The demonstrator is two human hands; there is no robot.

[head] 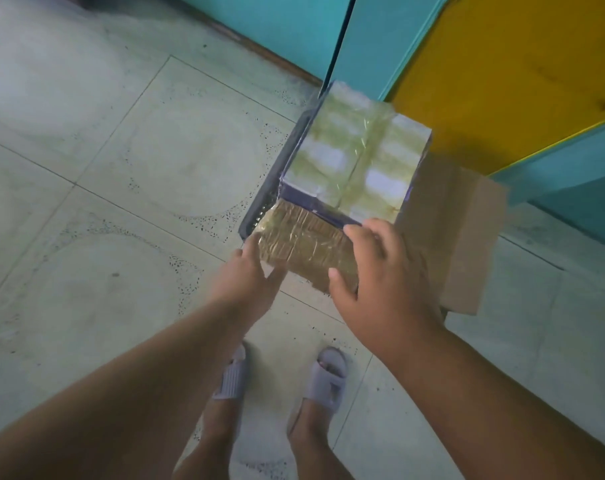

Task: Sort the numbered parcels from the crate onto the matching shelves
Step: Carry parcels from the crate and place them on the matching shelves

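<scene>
Two hands meet on a brown taped parcel (302, 245) atop the dark crate (276, 188): left hand (252, 275) flat-fingered at its near-left corner, right hand (380, 271) curled over its right edge, beside a white taped parcel (356, 150).

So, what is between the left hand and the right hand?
In the head view, the brown taped parcel lies between the left hand and the right hand; both hands touch its sides.

Both forearms are bare, with no sleeves, watch or rings to be seen on the left hand (249, 275) or the right hand (380, 271). On the feet are pale grey-lilac slides (230, 377), thick-soled, with one broad ribbed strap and open toes.
</scene>
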